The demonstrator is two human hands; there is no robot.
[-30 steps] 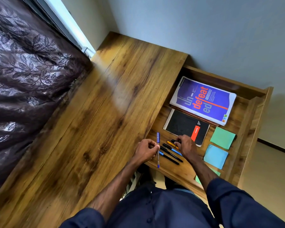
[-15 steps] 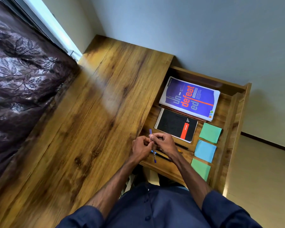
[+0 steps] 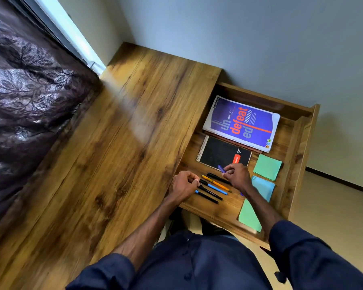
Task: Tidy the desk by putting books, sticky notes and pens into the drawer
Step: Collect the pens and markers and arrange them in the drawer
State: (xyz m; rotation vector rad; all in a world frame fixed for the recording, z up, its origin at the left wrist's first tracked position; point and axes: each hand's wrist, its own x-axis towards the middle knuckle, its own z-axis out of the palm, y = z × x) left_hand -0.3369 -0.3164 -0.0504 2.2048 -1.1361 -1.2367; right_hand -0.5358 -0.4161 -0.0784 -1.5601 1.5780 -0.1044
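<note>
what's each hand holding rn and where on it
The right hand pinches a blue pen just below its top end, which pokes out past the fingers. The left hand is curled, with nothing visible in it.

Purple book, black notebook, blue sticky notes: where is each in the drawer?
Purple book (image 3: 241, 124), head view, middle of its cover.
Black notebook (image 3: 220, 153), head view, plain black cover.
Blue sticky notes (image 3: 264, 188), head view, visible top sheet.
</note>
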